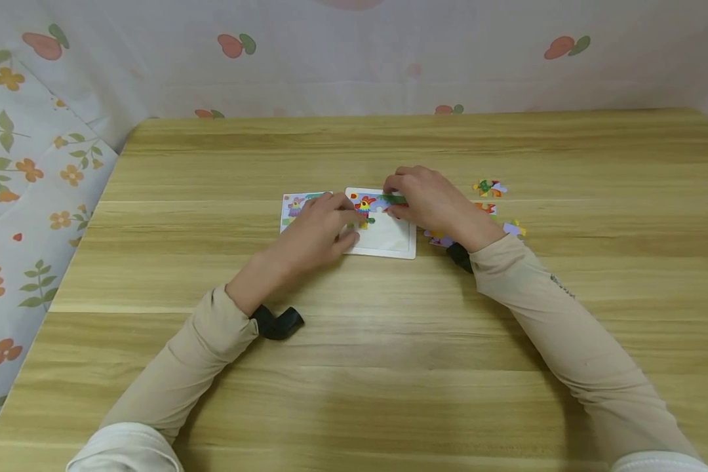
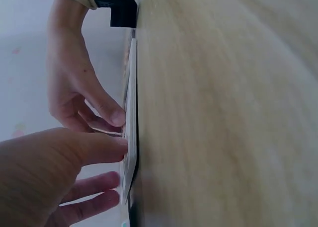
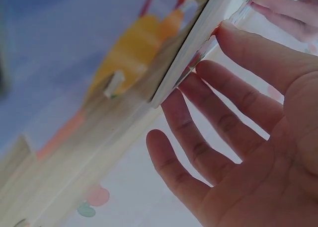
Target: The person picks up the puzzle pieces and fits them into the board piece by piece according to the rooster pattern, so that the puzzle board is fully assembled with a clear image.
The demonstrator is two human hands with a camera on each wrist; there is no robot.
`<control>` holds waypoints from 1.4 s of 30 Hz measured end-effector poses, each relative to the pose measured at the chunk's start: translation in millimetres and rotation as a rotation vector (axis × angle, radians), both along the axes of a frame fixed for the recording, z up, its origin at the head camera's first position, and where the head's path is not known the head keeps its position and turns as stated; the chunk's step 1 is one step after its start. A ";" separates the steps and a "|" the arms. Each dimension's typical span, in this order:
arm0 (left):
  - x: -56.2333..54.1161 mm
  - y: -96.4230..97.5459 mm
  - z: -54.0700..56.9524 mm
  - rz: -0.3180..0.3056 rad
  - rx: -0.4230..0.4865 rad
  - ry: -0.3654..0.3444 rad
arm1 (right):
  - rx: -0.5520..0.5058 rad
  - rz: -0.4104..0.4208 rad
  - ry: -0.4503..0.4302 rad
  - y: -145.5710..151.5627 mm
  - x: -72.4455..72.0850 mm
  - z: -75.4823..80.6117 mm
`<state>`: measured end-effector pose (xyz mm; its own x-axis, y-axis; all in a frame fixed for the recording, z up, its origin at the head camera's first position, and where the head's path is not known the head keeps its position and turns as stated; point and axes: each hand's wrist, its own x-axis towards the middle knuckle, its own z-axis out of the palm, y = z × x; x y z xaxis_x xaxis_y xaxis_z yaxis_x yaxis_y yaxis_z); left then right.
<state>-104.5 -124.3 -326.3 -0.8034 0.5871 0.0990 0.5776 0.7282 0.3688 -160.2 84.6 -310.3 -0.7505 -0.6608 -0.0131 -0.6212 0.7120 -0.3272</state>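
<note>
A shallow white puzzle tray (image 1: 383, 253) lies flat on the table, with joined puzzle pieces (image 1: 364, 203) showing a colourful bird along its upper left. My left hand (image 1: 321, 229) reaches over the tray's left side; its thumb touches the near edge in the left wrist view and its fingers are extended. Over the upper right corner is my right hand (image 1: 433, 200), its thumb and fingertips touching a red and green puzzle piece (image 1: 394, 199). In the right wrist view the right hand's fingers (image 3: 228, 122) are spread and fairly straight along the tray's edge (image 3: 171, 83).
A picture card (image 1: 292, 204) with a paler bird lies left of the tray, partly under the left hand. Loose puzzle pieces (image 1: 490, 189) are scattered to the right, some hidden by the right forearm. Black curved mounts (image 1: 280, 323) stick out at both wrists. A patterned cloth hangs behind the table.
</note>
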 end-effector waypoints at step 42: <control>-14.2 -15.7 -2.1 0.047 -0.136 -0.126 | -0.042 -0.041 -0.166 27.8 -6.8 36.2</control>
<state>-118.6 -140.0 -328.4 -0.8311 0.5500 -0.0822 0.4975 0.8014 0.3321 -167.0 112.4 -274.1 -0.7665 -0.6325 -0.1119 -0.5273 0.7191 -0.4527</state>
